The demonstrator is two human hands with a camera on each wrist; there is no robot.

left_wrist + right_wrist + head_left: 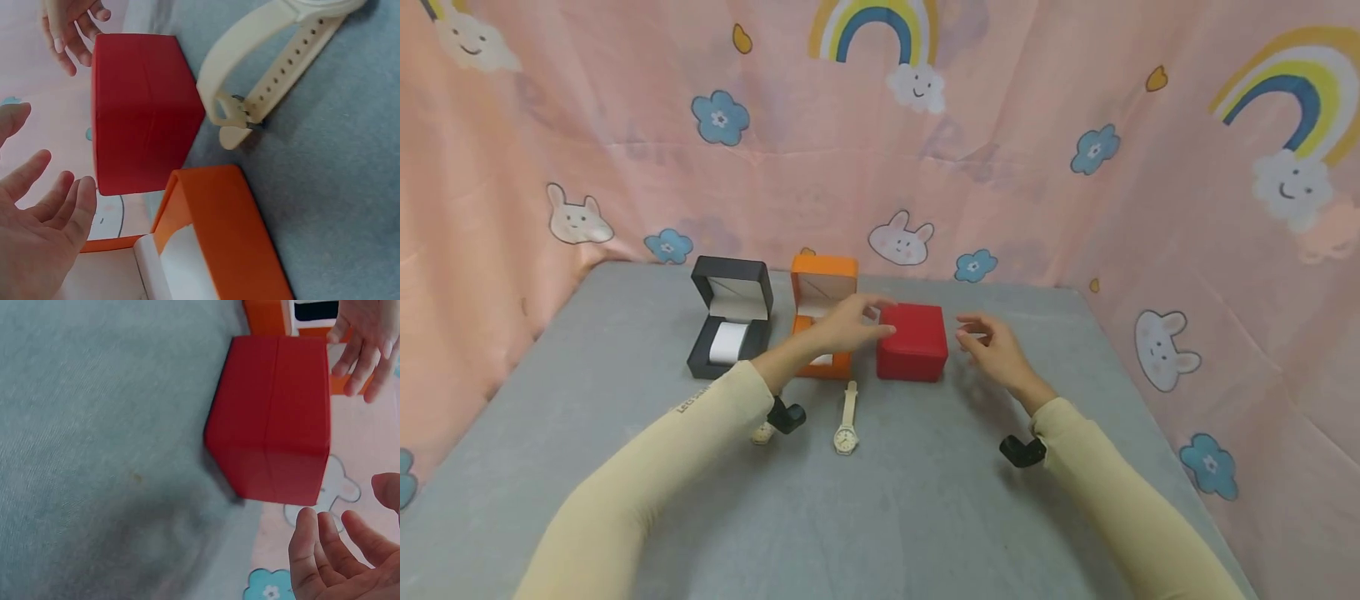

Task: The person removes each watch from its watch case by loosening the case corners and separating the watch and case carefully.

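A closed red box (912,343) stands on the grey-covered table between my two hands. My left hand (852,323) is at its left side, fingers loosely extended with the tips right at the upper edge. To the right of the box, my right hand (996,346) hovers a short way off, its fingers relaxed and slightly bent. Neither hand grips anything. Beneath my left hand is an open orange watch box (825,267), partly hidden by it; a white cushion (186,262) lies inside.
An open black watch box (730,268) with a white cushion (728,342) stands at the left. A cream wristwatch (846,439) lies in front of the orange box. Another watch (763,433) is partly covered by my left forearm. A pink patterned curtain (1015,200) hangs behind.
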